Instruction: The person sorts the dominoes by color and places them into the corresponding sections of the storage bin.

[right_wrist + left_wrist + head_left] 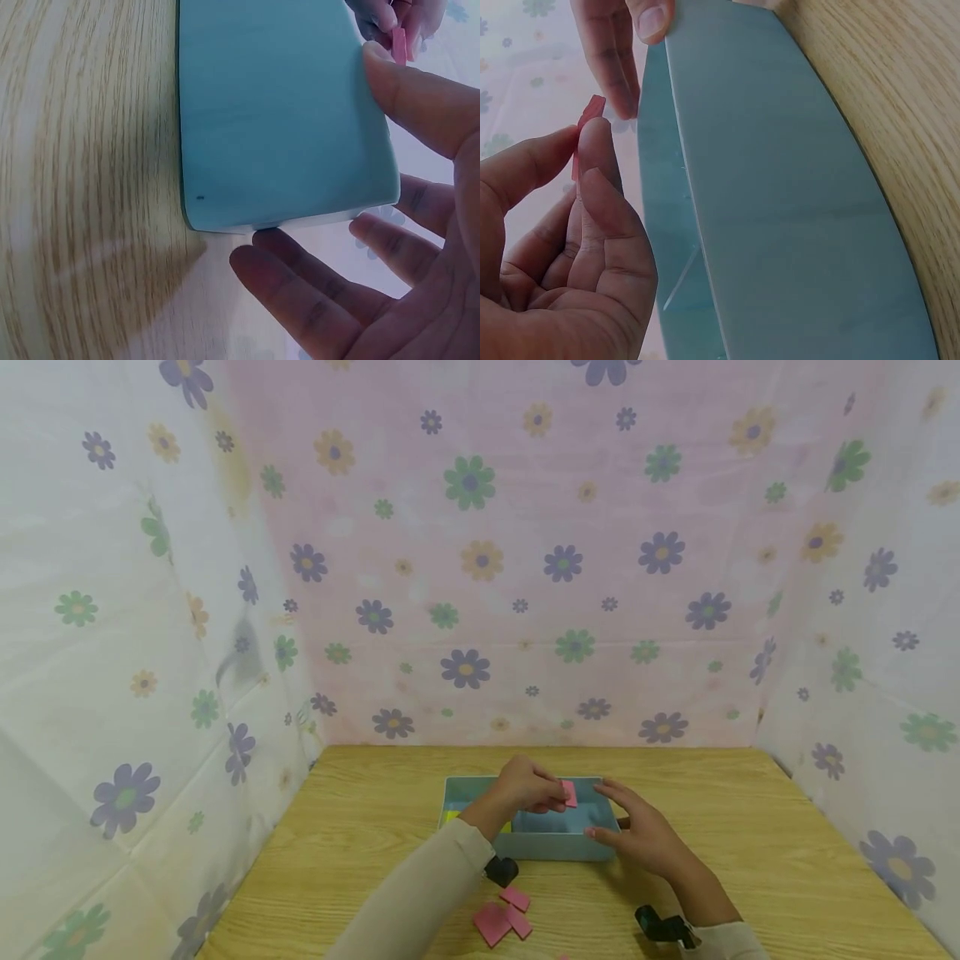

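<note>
A light blue rectangular box [558, 847] stands on the wooden table, its top uncovered. Above its inside, my left hand [528, 787] pinches a thin pink tile [570, 793] between thumb and index finger. The left wrist view shows this pink tile [591, 112] edge-on, clear of the box wall. My right hand [648, 835] holds the right end of the box, thumb on the front rim and fingers spread about the end. Yellow pieces [452, 816] lie in the left part of the box, partly hidden by the left forearm.
Several pink tiles [492, 924] lie on the table [360, 810] in front of the box, some overlapping. Black wrist straps show below both hands. Flower-printed cloth [517, 527] hangs behind the table and at both sides.
</note>
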A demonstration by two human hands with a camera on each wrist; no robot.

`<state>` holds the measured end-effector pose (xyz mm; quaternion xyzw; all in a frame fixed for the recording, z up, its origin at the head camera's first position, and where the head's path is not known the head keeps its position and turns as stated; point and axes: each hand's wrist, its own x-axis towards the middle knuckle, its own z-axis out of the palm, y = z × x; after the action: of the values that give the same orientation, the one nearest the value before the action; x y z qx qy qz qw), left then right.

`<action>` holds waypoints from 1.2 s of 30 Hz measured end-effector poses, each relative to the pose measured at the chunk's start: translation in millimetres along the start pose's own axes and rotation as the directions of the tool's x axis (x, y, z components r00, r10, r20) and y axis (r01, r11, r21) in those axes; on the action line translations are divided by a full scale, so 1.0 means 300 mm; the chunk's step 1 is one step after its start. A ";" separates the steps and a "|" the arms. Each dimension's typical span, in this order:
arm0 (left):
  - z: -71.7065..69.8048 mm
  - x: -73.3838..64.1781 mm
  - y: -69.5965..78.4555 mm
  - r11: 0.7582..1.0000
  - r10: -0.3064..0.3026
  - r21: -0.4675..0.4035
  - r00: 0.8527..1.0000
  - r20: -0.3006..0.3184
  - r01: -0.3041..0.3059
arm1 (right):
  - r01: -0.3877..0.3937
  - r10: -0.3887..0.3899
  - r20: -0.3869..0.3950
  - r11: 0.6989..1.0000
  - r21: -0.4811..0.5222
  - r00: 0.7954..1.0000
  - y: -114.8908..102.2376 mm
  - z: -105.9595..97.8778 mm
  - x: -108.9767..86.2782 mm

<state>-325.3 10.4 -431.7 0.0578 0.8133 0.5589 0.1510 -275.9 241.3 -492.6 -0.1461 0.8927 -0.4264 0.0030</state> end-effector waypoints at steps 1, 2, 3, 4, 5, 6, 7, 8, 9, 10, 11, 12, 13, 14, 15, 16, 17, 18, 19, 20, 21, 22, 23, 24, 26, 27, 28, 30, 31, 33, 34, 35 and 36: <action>0.002 0.003 -0.001 1.000 -0.001 0.005 1.000 -0.002 0.001 | -0.002 0.002 0.000 1.000 -0.001 1.000 -0.001 0.000 0.000; 0.003 0.006 -0.002 1.000 -0.002 0.007 1.000 -0.003 0.002 | -0.004 0.004 0.000 1.000 -0.003 1.000 -0.002 0.000 0.000; 0.005 0.009 -0.002 1.000 -0.004 0.012 1.000 -0.005 0.004 | -0.005 0.005 -0.001 1.000 -0.004 1.000 -0.003 0.000 0.000; 0.007 0.011 -0.002 1.000 -0.006 0.013 1.000 -0.006 0.007 | -0.005 0.005 0.001 1.000 -0.005 1.000 -0.003 0.000 0.000; 0.008 0.013 -0.001 1.000 -0.007 0.018 1.000 -0.009 0.007 | -0.004 0.004 0.002 1.000 -0.006 1.000 -0.004 0.000 0.000; 0.009 0.014 0.001 1.000 -0.008 0.021 1.000 -0.010 0.008 | -0.003 0.003 0.006 1.000 -0.005 1.000 -0.004 0.000 0.000; 0.011 0.016 0.002 1.000 -0.009 0.022 1.000 -0.012 0.010 | -0.004 0.004 0.007 1.000 -0.005 1.000 -0.005 0.000 0.000; 0.013 0.017 0.005 1.000 -0.010 0.020 1.000 -0.014 0.010 | -0.002 0.002 0.008 1.000 -0.007 1.000 -0.004 -0.001 0.001; 0.015 0.017 0.007 1.000 -0.009 0.024 1.000 -0.016 0.010 | 0.000 0.000 0.009 1.000 -0.009 1.000 -0.004 -0.001 0.001; 0.017 0.018 0.009 1.000 -0.010 0.021 1.000 -0.018 0.010 | 0.002 -0.002 0.011 1.000 -0.012 1.000 -0.003 0.000 0.002; 0.019 0.019 0.011 1.000 -0.012 0.020 1.000 -0.022 0.012 | 0.005 -0.005 0.012 1.000 -0.014 1.000 -0.003 0.000 0.002; 0.021 0.020 0.012 1.000 -0.014 0.018 1.000 -0.025 0.015 | 0.008 -0.007 0.013 1.000 -0.017 1.000 -0.002 0.000 0.003; 0.023 0.020 0.013 1.000 -0.014 0.021 1.000 -0.028 0.014 | 0.010 -0.009 0.014 1.000 -0.023 1.000 -0.002 0.000 0.003; 0.024 0.020 0.014 1.000 -0.011 0.027 0.999 -0.030 0.012 | 0.011 -0.010 0.014 1.000 -0.026 1.000 -0.003 0.000 0.003; 0.025 0.020 0.014 0.999 -0.010 0.031 0.999 -0.033 0.011 | 0.011 -0.011 0.015 1.000 -0.028 1.000 -0.003 0.000 0.003; 0.026 0.020 0.014 0.999 -0.010 0.031 0.999 -0.035 0.011 | 0.011 -0.010 0.016 1.000 -0.029 1.000 -0.004 0.000 0.002; 0.027 0.020 0.015 0.999 -0.009 0.033 0.999 -0.037 0.010 | 0.010 -0.010 0.017 1.000 -0.029 1.000 -0.004 0.000 0.002; 0.028 0.021 0.014 0.999 -0.004 0.038 0.999 -0.038 0.005 | 0.008 -0.008 0.017 0.999 -0.031 1.000 -0.005 0.000 0.001; 0.028 0.022 0.013 0.999 0.000 0.042 0.999 -0.037 0.002 | 0.006 -0.006 0.018 0.999 -0.032 1.000 -0.006 -0.001 0.001; 0.029 0.023 0.012 0.999 0.001 0.044 0.999 -0.037 0.000 | 0.004 -0.003 0.018 0.999 -0.032 1.000 -0.006 -0.001 0.001; 0.031 0.025 0.012 0.999 0.000 0.040 0.999 -0.038 0.002 | 0.002 -0.001 0.019 0.999 -0.032 1.000 -0.007 -0.001 0.001; 0.033 0.027 0.011 0.999 -0.003 0.040 0.999 -0.038 0.005 | -0.002 0.002 0.019 1.000 -0.031 1.000 -0.007 -0.002 0.001; 0.035 0.029 0.011 0.999 -0.005 0.040 0.999 -0.037 0.007 | -0.004 0.005 0.020 1.000 -0.030 1.000 -0.007 -0.002 0.002; 0.037 0.032 0.010 0.999 -0.007 0.039 0.999 -0.036 0.009 | -0.007 0.008 0.021 1.000 -0.031 1.000 -0.007 -0.002 0.002; 0.042 0.034 0.011 0.999 -0.006 0.039 0.999 -0.037 0.007 | -0.009 0.009 0.022 1.000 -0.026 1.000 -0.006 -0.002 0.002; 0.044 0.034 0.013 0.999 -0.007 0.038 0.999 -0.036 0.008 | -0.009 0.009 0.022 1.000 -0.024 1.000 -0.006 -0.003 0.002; 0.046 0.033 0.014 0.999 -0.004 0.040 0.999 -0.035 0.005 | -0.009 0.009 0.021 1.000 -0.023 1.000 -0.006 -0.003 0.003; 0.049 0.034 0.015 0.999 0.004 0.043 0.999 -0.036 -0.003 | -0.003 0.003 0.023 1.000 -0.016 1.000 -0.004 -0.002 0.003; 0.051 0.034 0.016 0.999 0.008 0.047 0.999 -0.038 -0.007 | 0.001 0.000 0.025 1.000 -0.014 1.000 -0.004 -0.002 0.003; 0.055 0.037 0.017 0.999 0.014 0.050 0.999 -0.035 -0.012 | 0.004 -0.004 0.028 1.000 -0.010 1.000 -0.001 -0.003 0.003; 0.057 0.039 0.016 0.998 0.020 0.055 0.999 -0.034 -0.018 | 0.004 -0.004 0.029 1.000 -0.009 1.000 0.001 -0.003 0.004; 0.060 0.041 0.016 0.998 0.027 0.060 0.999 -0.034 -0.025 | 0.002 -0.002 0.029 1.000 -0.006 1.000 0.003 -0.004 0.003; 0.064 0.042 0.017 0.997 0.035 0.067 0.999 -0.036 -0.032 | -0.001 0.001 0.028 1.000 -0.010 1.000 0.004 -0.005 0.003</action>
<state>-331.7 32.8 -435.7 0.0660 0.8329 0.5351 0.1247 -277.2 243.0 -492.4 -0.1516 0.8946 -0.4200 0.0148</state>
